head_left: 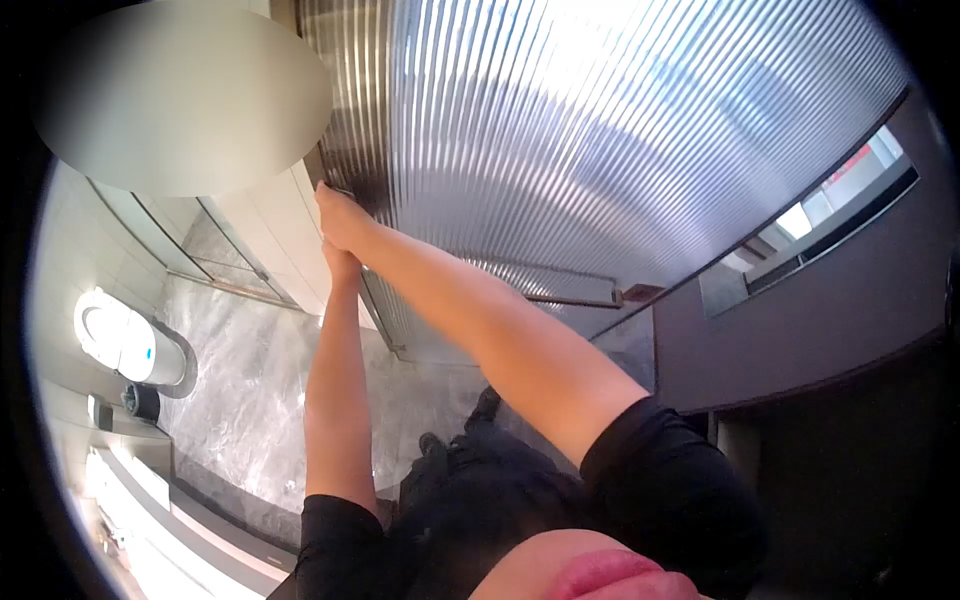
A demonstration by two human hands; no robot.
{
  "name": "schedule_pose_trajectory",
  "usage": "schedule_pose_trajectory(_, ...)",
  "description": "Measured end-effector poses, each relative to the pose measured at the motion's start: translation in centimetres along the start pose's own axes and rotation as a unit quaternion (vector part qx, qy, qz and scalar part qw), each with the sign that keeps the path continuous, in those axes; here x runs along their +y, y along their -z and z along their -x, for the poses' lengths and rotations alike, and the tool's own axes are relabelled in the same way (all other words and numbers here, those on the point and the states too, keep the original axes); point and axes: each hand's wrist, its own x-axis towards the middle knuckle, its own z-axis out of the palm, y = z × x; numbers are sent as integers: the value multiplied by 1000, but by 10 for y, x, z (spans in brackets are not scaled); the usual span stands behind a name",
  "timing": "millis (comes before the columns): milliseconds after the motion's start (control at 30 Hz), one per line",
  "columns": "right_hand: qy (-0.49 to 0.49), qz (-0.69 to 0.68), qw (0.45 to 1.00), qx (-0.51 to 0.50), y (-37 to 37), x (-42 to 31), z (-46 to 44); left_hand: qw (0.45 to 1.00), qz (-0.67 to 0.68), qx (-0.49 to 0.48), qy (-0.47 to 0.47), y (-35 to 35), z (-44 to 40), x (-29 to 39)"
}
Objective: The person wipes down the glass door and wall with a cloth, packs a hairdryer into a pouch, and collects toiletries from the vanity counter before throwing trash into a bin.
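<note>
Both arms reach forward to the dark upright frame at the edge of a ribbed glass door (600, 130). My right hand (342, 216) is at that frame, its fingers looking curled. A small dark edge shows at its fingertips, but what it grips is too small to make out. Just below and against it is my left hand (340, 260), its fingers largely hidden by the right hand and the angle. A horizontal bar handle (575, 299) crosses the lower part of the ribbed glass, away from both hands.
Left of the grey floor (240, 370) stand a white toilet (135, 345) and a small dark bin (141, 402). A white counter (150, 490) runs along the lower left. A dark wall (800, 310) with a window opening is at right. A blurred oval covers the upper left.
</note>
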Motion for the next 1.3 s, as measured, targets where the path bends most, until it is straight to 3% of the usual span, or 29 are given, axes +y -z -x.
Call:
schedule_pose_trajectory(100, -48, 61, 996, 46, -16, -14, -8, 995, -47, 44, -70, -1, 2, 7)
schedule_pose_trajectory(133, -1, 39, 999, -10, -6, -11, -5, 996, -50, 43, -67, -2, -1, 5)
schedule_pose_trajectory(233, -27, 28, 999, 31, 7, -4, 8, 996, -52, 44, -65, -1, 1, 2)
schedule_pose_trajectory(333, 23, 22, 999, -17, 12, 0, 7, 995, -50, 48, -66, 0, 2, 4)
schedule_pose_trajectory(533, 16, -7, 997, -73, 38, -1, 18, 996, -54, 43, -64, 6, 3, 3)
schedule_pose_trajectory(600, -133, 5, 991, 22, -34, -41, -30, 996, -53, 45, -63, 9, 2, 4)
schedule_pose_trajectory(633, -205, 12, 976, 73, -32, -36, -34, 996, -53, 47, -63, 10, 1, 6)
schedule_pose_trajectory(700, -136, 23, 990, 21, -34, -34, -32, 996, -47, 46, -62, 9, 2, 6)
schedule_pose_trajectory(833, 4, 33, 995, -89, 44, -3, 26, 996, -48, 47, -57, 9, 6, 5)
schedule_pose_trajectory(933, -21, 47, 994, -96, 36, -10, 15, 996, -45, 51, -54, 8, 7, 6)
schedule_pose_trajectory(1033, 20, 36, 990, -136, 71, 8, 37, 996, -47, 51, -52, 15, 7, 3)
schedule_pose_trajectory(1300, 42, 17, 988, -145, 73, 11, 37, 996, -46, 51, -60, 15, 6, 2)
